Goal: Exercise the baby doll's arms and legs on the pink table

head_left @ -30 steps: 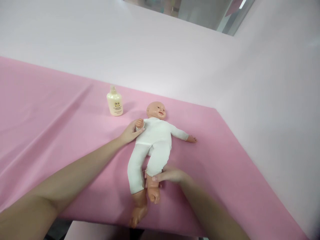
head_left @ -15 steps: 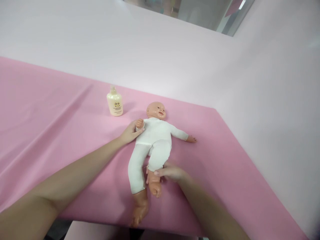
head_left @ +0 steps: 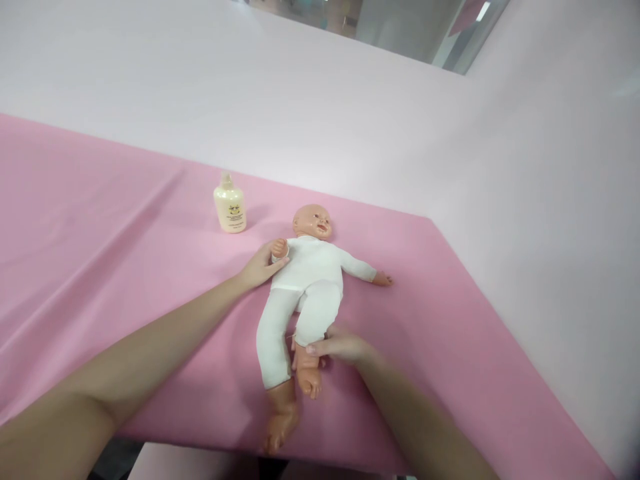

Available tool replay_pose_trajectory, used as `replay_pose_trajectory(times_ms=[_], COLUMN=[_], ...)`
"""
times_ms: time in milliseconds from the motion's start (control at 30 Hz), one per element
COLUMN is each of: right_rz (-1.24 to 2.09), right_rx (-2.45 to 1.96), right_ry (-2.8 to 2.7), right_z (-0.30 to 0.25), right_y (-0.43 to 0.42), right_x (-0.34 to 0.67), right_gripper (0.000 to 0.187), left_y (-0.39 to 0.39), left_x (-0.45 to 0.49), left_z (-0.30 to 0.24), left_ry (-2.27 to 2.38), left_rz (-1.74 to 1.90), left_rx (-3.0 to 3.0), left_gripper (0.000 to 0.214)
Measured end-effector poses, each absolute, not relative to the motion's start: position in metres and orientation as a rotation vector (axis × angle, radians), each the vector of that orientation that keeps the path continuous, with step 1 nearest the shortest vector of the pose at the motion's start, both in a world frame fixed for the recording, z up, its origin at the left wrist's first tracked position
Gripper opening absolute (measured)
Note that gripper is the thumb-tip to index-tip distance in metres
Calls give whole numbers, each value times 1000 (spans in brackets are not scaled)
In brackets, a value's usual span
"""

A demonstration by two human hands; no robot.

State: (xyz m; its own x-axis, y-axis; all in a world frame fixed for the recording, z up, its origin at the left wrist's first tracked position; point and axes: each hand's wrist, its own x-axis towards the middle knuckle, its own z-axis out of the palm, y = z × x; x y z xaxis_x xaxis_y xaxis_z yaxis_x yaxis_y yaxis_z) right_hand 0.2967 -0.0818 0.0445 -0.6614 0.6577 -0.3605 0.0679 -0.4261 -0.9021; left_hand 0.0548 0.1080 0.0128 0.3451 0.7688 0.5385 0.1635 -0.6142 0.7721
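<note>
one doll (head_left: pixel 311 265), one bottle (head_left: pixel 231 212), one pink cover (head_left: pixel 440 320), two grips (head_left: pixel 260 265) (head_left: pixel 345 347)

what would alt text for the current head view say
A white-clothed baby doll lies on its back on a pink cloth, a person's left hand holding it beside one fist, right hand around one ankle. A cream bottle stands upright beyond the left hand.

An indoor room resembling a baby-care practice space: smooth white walls (head_left: pixel 200 87) far and right, a rectangular window-like opening (head_left: pixel 400 30) far, and a pink cloth-covered table (head_left: pixel 125 227) bearing a white-clothed plastic baby doll (head_left: pixel 315 265).
</note>
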Motion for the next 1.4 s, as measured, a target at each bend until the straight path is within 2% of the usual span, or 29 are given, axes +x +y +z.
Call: replay_pose_trajectory(times_ms=[400,700,1167,1400], right_rz=[2142,2150,2049,2057], right_rx=[-1031,-992,-1038,-1068], right_ry=[-1444,-1441,-1609,-1647], right_z=[44,40,47,47], right_y=[-82,-82,-84,-83], right_x=[296,297,298,298], right_gripper=[66,61,70,60], left_y=[109,109,110,111], left_x=[54,54,53,53], left_z=[11,10,10,8], left_ry=[821,859,858,869], left_rz=[1269,1255,1239,1246], left_rx=[1990,1984,1994,1990], left_gripper=[58,66,65,66])
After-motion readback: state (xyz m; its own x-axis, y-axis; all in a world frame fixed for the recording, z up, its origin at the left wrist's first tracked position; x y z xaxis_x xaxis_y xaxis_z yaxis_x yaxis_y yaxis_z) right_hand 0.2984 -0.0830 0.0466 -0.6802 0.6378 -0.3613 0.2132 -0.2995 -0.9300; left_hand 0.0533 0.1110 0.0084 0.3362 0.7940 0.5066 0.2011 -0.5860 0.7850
